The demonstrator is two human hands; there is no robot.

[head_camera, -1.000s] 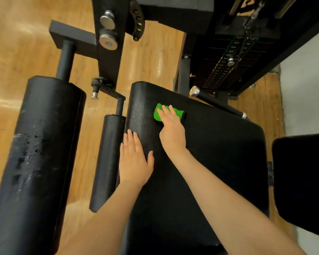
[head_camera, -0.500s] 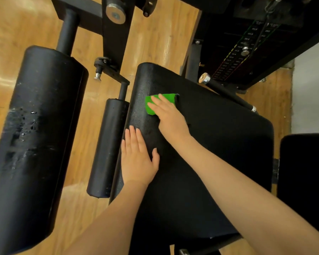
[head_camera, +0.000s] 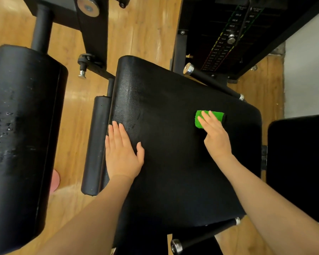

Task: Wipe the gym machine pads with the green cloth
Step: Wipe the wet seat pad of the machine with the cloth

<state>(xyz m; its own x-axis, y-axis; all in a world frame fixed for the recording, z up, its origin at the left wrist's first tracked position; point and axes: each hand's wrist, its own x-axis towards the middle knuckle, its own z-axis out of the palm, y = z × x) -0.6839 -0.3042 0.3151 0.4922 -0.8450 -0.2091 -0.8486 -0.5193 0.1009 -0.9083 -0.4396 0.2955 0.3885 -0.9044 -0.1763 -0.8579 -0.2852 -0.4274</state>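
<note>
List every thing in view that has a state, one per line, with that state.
green cloth: folded, pressed flat on the seat pad under the right hand's fingers.
seat pad: both hands on it.
right hand: fingers straight, pressing the cloth.
left hand: flat, fingers spread, resting near the pad's left edge.
large roller pad: untouched, speckled with marks.
small roller pad: untouched.

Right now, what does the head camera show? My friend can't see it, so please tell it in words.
A person's right hand presses a green cloth flat on a black seat pad of a gym machine. The left hand rests flat near the pad's left edge. A big black roller pad stands to the left, above a wooden floor.
</note>
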